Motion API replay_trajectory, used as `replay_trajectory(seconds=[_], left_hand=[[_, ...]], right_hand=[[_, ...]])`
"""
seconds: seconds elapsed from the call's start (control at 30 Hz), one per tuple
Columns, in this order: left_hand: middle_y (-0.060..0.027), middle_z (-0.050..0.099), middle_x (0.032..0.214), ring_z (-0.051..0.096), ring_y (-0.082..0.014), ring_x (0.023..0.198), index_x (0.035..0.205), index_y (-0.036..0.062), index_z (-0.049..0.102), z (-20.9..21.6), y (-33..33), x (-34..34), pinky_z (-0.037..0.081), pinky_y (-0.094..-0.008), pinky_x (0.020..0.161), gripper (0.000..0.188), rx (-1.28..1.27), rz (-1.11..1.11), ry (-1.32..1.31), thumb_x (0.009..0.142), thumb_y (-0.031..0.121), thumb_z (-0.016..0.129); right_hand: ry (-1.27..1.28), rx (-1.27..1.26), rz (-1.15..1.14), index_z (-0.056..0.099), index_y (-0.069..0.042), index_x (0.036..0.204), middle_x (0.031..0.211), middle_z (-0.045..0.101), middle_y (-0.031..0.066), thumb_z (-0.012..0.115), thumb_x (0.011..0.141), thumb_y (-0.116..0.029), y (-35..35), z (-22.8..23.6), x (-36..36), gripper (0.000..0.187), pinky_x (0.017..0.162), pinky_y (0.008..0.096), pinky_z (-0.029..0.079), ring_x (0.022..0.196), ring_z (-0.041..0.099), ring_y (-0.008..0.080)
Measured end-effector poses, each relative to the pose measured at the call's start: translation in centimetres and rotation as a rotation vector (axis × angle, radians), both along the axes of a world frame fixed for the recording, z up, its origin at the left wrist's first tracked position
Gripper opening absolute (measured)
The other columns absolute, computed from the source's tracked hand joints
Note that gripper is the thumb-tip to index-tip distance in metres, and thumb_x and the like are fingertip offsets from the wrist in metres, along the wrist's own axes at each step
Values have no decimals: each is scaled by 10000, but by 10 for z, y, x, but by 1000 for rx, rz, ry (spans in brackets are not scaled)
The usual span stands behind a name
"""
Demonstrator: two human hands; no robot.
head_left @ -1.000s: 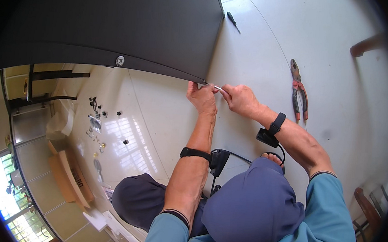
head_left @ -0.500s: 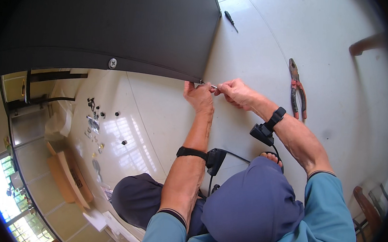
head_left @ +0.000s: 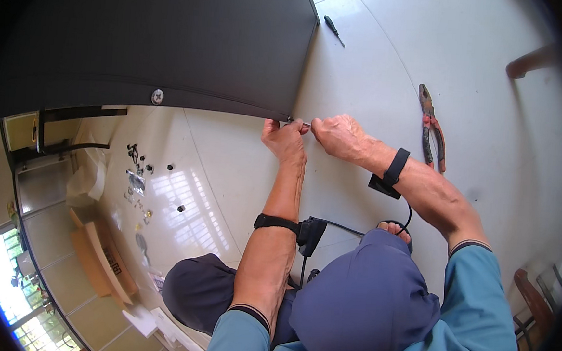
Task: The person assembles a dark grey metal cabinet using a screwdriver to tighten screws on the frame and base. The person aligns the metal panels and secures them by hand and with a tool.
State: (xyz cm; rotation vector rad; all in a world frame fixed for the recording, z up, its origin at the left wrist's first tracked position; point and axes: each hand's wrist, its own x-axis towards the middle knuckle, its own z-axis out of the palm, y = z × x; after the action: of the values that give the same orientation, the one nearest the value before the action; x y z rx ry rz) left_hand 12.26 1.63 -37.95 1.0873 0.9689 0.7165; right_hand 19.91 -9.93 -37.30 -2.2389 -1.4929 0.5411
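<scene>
A large dark grey cabinet (head_left: pixel 173 37) fills the upper left. At its near right corner my left hand (head_left: pixel 288 142) is closed, fingertips pinched around a thin metal rod (head_left: pixel 306 124) just beside the corner. My right hand (head_left: pixel 341 137) grips the rod's other end in a closed fist; whether it is a screwdriver or a hex key is hidden by the fingers. A small bolt or screw end (head_left: pixel 290 119) shows at the corner above my left fingers. One round cross-head screw (head_left: pixel 157 96) sits in the cabinet's near edge.
Pliers with red-and-black handles (head_left: pixel 432 130) lie to the right on the pale tiles, a dark screwdriver (head_left: pixel 333 30) farther off. Several small black fittings (head_left: pixel 149 167) are scattered left. Beyond them is cardboard (head_left: pixel 102 261). A wooden leg (head_left: pixel 533 63) stands far right.
My right hand has rolled over, its back turning upward, and its wrist device has swung underneath. My left hand has shifted slightly left. The cabinet's near edge has moved slightly in view.
</scene>
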Motion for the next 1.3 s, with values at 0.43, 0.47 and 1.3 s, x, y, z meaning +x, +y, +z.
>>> replay_trajectory(seconds=[0.43,0.47,1.3], left_hand=[[-91,655,1018,593,-172,576,1107,-49,591,0,-6,-1,416,-260,432,429,9,25,12,705,-198,598],[-88,656,1013,589,-170,572,1115,-47,591,-1,-7,-1,414,-260,432,436,9,25,-9,705,-197,598],[-52,649,1022,570,-114,690,1136,-48,611,-7,-6,0,480,-283,529,456,29,22,19,712,-206,550]], right_hand=[[334,-12,-141,665,7,876,776,666,253,553,933,-147,7,-4,3,198,721,510,521,789,647,449],[334,-15,-141,665,7,876,776,666,253,553,933,-147,7,-6,4,198,721,510,521,789,647,449],[1386,-243,-381,480,-106,704,496,361,-49,431,1006,-329,11,1,17,379,313,273,215,349,290,78]])
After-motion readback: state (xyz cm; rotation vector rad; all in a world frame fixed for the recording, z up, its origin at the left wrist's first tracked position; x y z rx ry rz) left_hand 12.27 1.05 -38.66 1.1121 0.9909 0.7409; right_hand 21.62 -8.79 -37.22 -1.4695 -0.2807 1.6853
